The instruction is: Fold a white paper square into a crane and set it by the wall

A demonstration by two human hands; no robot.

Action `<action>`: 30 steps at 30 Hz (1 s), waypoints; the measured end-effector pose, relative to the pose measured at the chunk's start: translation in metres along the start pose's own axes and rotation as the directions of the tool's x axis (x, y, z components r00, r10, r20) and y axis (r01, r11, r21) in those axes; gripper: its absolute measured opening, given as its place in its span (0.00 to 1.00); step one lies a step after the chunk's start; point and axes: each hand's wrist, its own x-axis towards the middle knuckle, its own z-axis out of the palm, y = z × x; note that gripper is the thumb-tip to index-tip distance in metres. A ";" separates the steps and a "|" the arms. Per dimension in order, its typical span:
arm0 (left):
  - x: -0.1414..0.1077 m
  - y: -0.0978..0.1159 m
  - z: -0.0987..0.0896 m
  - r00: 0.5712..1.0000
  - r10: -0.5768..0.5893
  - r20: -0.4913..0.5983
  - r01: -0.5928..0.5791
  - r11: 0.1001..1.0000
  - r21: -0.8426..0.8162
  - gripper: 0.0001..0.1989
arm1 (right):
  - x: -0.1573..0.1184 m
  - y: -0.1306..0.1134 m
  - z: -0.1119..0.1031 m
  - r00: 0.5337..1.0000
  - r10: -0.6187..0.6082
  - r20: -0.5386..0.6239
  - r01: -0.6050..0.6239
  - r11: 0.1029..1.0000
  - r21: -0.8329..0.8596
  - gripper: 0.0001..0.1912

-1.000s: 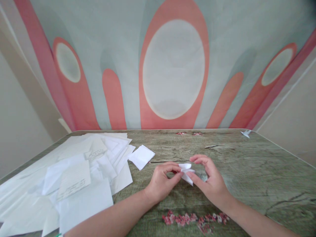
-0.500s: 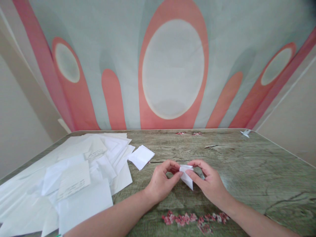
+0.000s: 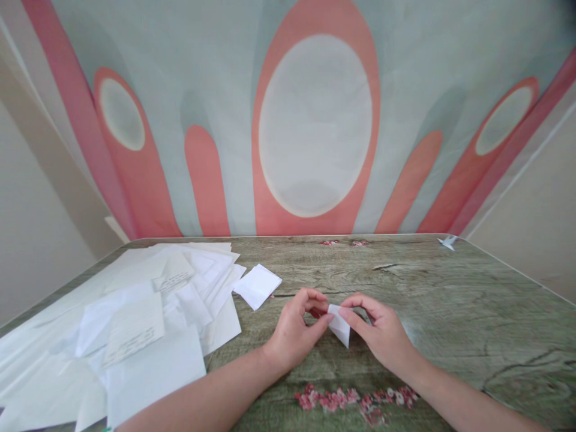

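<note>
A small folded white paper (image 3: 339, 329), narrowing to a point at the bottom, is held between both hands just above the table. My left hand (image 3: 299, 330) pinches its upper left edge between thumb and fingers. On the other side, my right hand (image 3: 380, 329) pinches the upper right corner, its thumb lying on the front of the paper. The fingertips behind the paper are partly hidden.
Loose white sheets (image 3: 153, 390) cover the left of the wood-patterned table (image 3: 450, 312). Beside them lies a small square white paper (image 3: 258, 287). A small folded white piece (image 3: 448, 242) rests at the far right edge. A patterned backdrop (image 3: 315, 126) stands behind.
The folded paper has tilted slightly, and its layered top edge now looks closed and flatter. Both hands have shifted only a little and keep their pinch.
</note>
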 end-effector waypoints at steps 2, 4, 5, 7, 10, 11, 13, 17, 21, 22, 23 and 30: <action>0.000 -0.002 0.000 1.000 0.008 -0.001 -0.008 1.000 -0.005 0.11 | 0.000 0.000 0.000 1.000 0.013 0.005 -0.014 1.000 0.008 0.11; 0.000 -0.004 0.001 1.000 0.015 -0.004 -0.015 1.000 -0.013 0.11 | 0.001 0.001 0.000 0.999 0.029 0.013 -0.029 0.999 0.025 0.11; 0.000 -0.005 0.001 1.000 0.017 -0.006 -0.017 1.000 -0.013 0.11 | 0.001 0.001 0.000 0.999 0.036 0.018 -0.036 0.999 0.035 0.11; 0.000 -0.006 0.001 1.000 0.019 -0.013 -0.020 1.000 -0.009 0.11 | 0.001 0.002 0.001 0.999 0.045 0.029 -0.047 0.998 0.049 0.12; 0.001 -0.008 0.001 0.999 0.027 -0.034 -0.027 1.000 -0.008 0.11 | 0.002 0.002 0.000 0.998 0.039 0.053 -0.041 0.998 0.041 0.12; 0.001 -0.008 0.001 0.999 0.030 -0.042 -0.030 0.999 -0.011 0.11 | 0.002 0.002 0.000 0.997 0.033 0.063 -0.035 0.999 0.035 0.12; 0.001 -0.008 0.001 0.998 0.032 -0.051 -0.033 0.999 -0.019 0.11 | 0.003 0.003 0.000 0.996 0.022 0.088 -0.023 1.000 0.020 0.12; 0.001 -0.008 0.001 0.998 0.036 -0.061 -0.040 0.997 -0.059 0.09 | 0.004 0.007 0.000 0.995 0.019 0.101 -0.018 1.000 -0.009 0.13; 0.003 -0.005 -0.001 0.994 0.057 -0.092 -0.061 0.998 -0.032 0.07 | 0.006 0.011 0.000 0.995 0.097 0.015 -0.098 0.989 0.112 0.14; 0.003 -0.005 -0.002 0.992 0.071 -0.103 -0.071 0.997 0.005 0.07 | 0.006 0.012 0.001 0.991 0.127 -0.028 -0.121 0.979 0.166 0.14; 0.003 -0.004 -0.003 0.990 0.089 -0.111 -0.085 0.995 0.047 0.07 | 0.007 0.014 0.001 0.985 0.158 -0.071 -0.139 0.966 0.218 0.15; 0.002 0.000 -0.002 0.982 0.147 -0.117 -0.128 0.979 0.158 0.10 | 0.007 0.021 0.004 0.966 0.157 -0.204 -0.092 0.952 0.293 0.14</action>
